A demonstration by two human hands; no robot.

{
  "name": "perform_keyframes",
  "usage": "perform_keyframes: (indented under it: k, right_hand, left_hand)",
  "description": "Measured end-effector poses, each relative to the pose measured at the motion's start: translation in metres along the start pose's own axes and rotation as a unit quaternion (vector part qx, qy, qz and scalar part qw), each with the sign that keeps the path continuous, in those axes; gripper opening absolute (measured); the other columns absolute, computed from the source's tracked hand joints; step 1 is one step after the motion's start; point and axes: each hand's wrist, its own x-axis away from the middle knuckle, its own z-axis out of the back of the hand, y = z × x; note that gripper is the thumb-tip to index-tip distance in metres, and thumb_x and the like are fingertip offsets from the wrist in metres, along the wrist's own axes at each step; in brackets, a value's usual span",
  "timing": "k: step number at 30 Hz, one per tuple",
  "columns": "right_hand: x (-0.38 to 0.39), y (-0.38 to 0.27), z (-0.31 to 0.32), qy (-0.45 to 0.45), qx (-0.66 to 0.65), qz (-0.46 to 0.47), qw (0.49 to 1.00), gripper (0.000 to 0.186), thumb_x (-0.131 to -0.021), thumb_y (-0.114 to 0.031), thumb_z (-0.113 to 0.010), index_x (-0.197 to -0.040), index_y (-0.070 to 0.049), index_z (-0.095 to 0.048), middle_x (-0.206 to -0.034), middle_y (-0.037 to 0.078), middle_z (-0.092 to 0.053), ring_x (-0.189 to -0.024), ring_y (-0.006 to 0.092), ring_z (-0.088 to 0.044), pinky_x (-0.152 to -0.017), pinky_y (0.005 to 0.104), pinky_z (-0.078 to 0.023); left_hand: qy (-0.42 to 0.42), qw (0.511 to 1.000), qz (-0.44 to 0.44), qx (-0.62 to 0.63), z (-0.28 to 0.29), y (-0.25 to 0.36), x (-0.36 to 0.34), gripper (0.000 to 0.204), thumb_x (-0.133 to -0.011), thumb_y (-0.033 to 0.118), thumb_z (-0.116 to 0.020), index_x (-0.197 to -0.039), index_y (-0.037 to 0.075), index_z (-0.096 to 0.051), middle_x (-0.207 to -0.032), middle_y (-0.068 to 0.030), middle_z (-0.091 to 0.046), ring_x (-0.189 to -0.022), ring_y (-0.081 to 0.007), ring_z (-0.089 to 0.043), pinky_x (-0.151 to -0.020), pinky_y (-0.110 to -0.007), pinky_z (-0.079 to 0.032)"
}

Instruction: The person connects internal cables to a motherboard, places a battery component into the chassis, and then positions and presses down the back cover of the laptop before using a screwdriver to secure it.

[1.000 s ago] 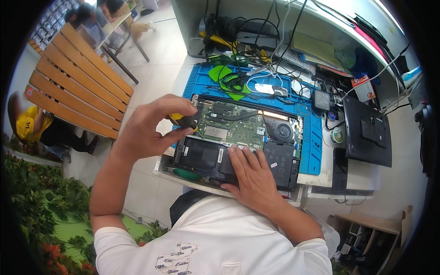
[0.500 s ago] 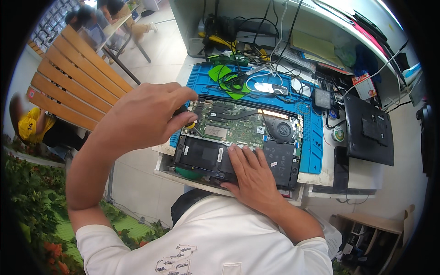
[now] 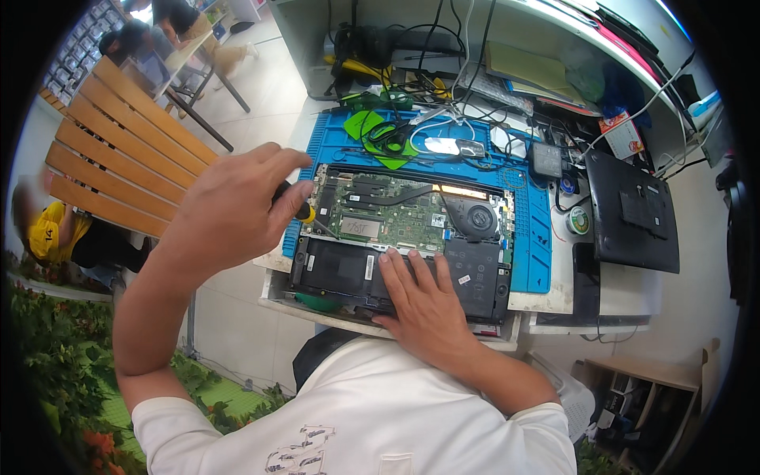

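An opened laptop base (image 3: 380,190) lies with its green circuit board, round fan (image 3: 475,219) and black battery (image 3: 476,273) exposed. Over its left side, my left hand (image 3: 237,204) is closed around a screwdriver (image 3: 307,214) with a black and yellow handle. The shaft slants down toward the lower left part of the board; what its tip touches is too small to tell. My right hand (image 3: 427,297) rests flat on the black lower section of the base, fingers stretched toward the board.
Beneath the laptop is a blue work mat (image 3: 537,237). Behind it lie green pieces (image 3: 366,127), tangled cables and a grey keyboard (image 3: 507,96). To the right are a black laptop panel (image 3: 633,210) and a solder spool (image 3: 579,220). A slatted wooden table (image 3: 119,150) stands at left, with people beyond.
The whole view has shifted slightly, carrying the desk a little left in the picture. Both hands keep about the same places on the laptop, the screwdriver still in my left.
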Motion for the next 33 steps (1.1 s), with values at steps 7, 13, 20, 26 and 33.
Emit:
perform_keyframes:
  k: [7, 13, 20, 26, 33]
  right_hand:
    - [-0.004, -0.005, 0.004, -0.005, 0.031, -0.002, 1.000, 0.099, -0.100, -0.054, -0.074, -0.168, 0.009, -0.037, -0.166, 0.025, -0.050, -0.149, 0.0471, -0.049, -0.127, 0.0624, -0.029]
    - [-0.007, -0.005, 0.012, 0.001, -0.001, -0.009, 1.000, 0.093, -0.102, -0.051, -0.072, -0.160, 0.016, -0.043, -0.158, 0.034, -0.055, -0.144, 0.0477, -0.054, -0.125, 0.0545, -0.037]
    - [-0.012, -0.011, 0.021, -0.025, 0.051, -0.005, 0.998, 0.086, -0.103, -0.052, -0.070, -0.151, 0.017, -0.053, -0.151, 0.037, -0.059, -0.143, 0.0475, -0.056, -0.124, 0.0556, -0.038]
    - [-0.010, -0.010, 0.020, -0.025, 0.067, 0.006, 0.997, 0.087, -0.104, -0.054, -0.068, -0.152, 0.017, -0.053, -0.151, 0.037, -0.059, -0.143, 0.0485, -0.056, -0.126, 0.0575, -0.036]
    - [-0.009, -0.012, 0.017, -0.015, 0.101, 0.010, 0.995, 0.086, -0.105, -0.055, -0.066, -0.150, 0.017, -0.055, -0.151, 0.037, -0.060, -0.143, 0.0491, -0.057, -0.125, 0.0591, -0.036]
  left_hand:
    - [-0.008, 0.999, -0.025, -0.035, 0.003, 0.004, -0.004, 0.025, -0.102, 0.014, -0.073, -0.126, 0.009, -0.074, -0.105, -0.0110, -0.072, -0.096, -0.0328, -0.073, -0.085, -0.045, -0.055]
    - [-0.024, 0.999, -0.024, 0.026, 0.008, 0.002, -0.007, 0.029, -0.098, 0.019, -0.080, -0.124, 0.007, -0.074, -0.107, -0.0106, -0.072, -0.102, -0.0353, -0.075, -0.090, -0.045, -0.056]
    - [-0.058, 0.995, -0.065, -0.044, 0.013, -0.006, -0.006, 0.032, -0.097, 0.022, -0.083, -0.123, 0.008, -0.072, -0.114, -0.0108, -0.072, -0.102, -0.0358, -0.073, -0.090, -0.048, -0.055]
    - [-0.103, 0.994, -0.011, -0.040, 0.015, 0.001, -0.011, 0.028, -0.101, 0.025, -0.080, -0.122, 0.008, -0.073, -0.113, -0.0113, -0.073, -0.103, -0.0365, -0.072, -0.089, -0.047, -0.055]
    - [-0.082, 0.989, 0.099, -0.079, 0.007, 0.007, -0.006, 0.027, -0.094, 0.014, -0.084, -0.119, 0.010, -0.076, -0.112, -0.0134, -0.074, -0.107, -0.0377, -0.071, -0.094, -0.047, -0.054]
